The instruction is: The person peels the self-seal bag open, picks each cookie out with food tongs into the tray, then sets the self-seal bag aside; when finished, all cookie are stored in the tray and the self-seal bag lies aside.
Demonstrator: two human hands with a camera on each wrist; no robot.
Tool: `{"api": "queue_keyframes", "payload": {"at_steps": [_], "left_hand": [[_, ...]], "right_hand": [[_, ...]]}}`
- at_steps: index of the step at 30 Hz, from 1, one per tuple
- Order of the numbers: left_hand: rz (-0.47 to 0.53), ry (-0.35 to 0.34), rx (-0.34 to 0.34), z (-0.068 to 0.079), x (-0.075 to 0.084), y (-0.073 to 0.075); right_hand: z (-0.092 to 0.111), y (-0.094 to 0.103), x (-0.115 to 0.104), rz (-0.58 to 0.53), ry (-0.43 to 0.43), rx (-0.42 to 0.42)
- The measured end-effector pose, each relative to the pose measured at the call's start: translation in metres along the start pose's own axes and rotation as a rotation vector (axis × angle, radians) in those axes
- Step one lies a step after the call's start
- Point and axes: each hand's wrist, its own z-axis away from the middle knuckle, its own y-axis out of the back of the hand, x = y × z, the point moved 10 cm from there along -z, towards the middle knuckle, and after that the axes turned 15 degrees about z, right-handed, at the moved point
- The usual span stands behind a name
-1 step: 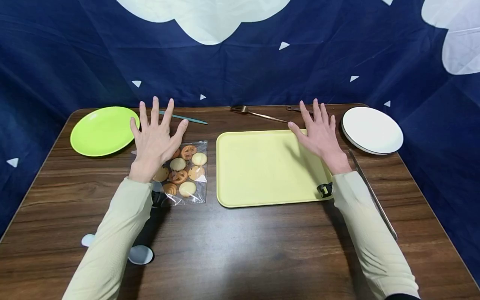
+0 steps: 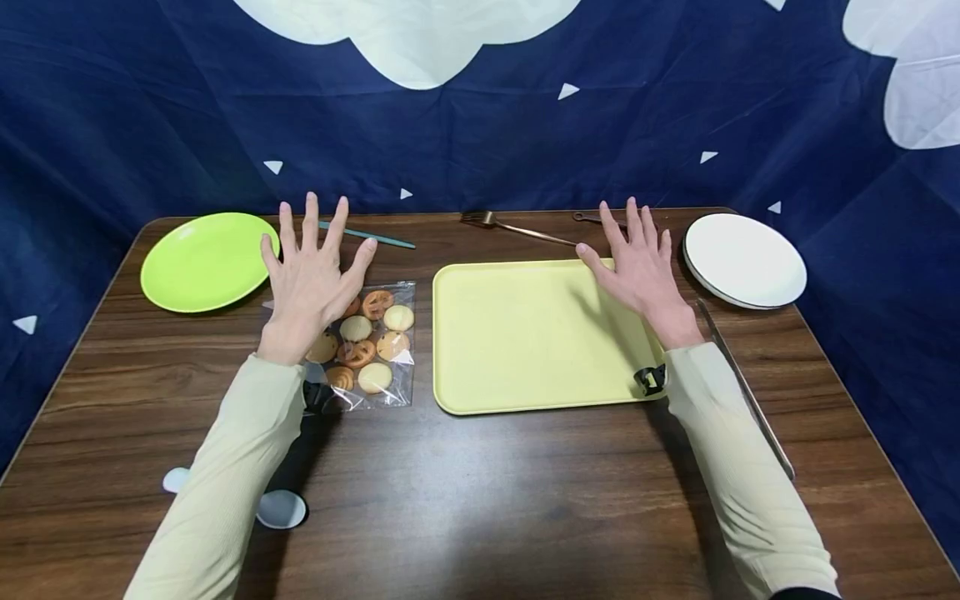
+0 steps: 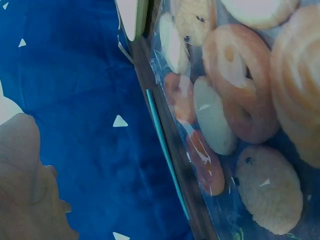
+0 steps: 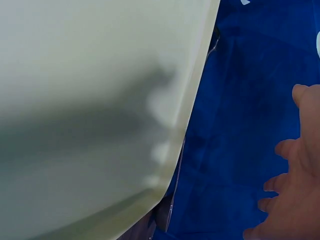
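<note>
My left hand (image 2: 307,287) is held with fingers spread over the table, palm down and holding nothing. Partly below it lies a clear plastic bag of cookies (image 2: 375,378), several round and pretzel-shaped ones; the left wrist view shows these cookies (image 3: 270,190) close up, with the hand (image 3: 25,185) at the left edge. My right hand (image 2: 637,271), also spread and holding nothing, is above the right end of a pale yellow rectangular tray (image 2: 525,342). Its shadow falls on the tray (image 4: 90,60) in the right wrist view, where the hand (image 4: 295,185) appears at the right.
A green plate (image 2: 210,262) sits far left, stacked white plates (image 2: 745,260) far right. Along the back lie a teal utensil (image 2: 386,241), a fork (image 2: 525,232) and a dark-handled utensil (image 2: 587,218). A long metal utensil (image 2: 750,396) passes by the right forearm. A whitish oval piece (image 2: 281,509) shows beside the left sleeve.
</note>
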Motion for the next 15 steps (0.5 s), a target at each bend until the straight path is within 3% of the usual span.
{"api": "queue_keyframes", "payload": {"at_steps": [15], "left_hand": [[0.023,-0.010,-0.007,0.004,0.007,0.004]], "right_hand": [[0.005,0.004,-0.017,0.000,0.038,0.024]]}}
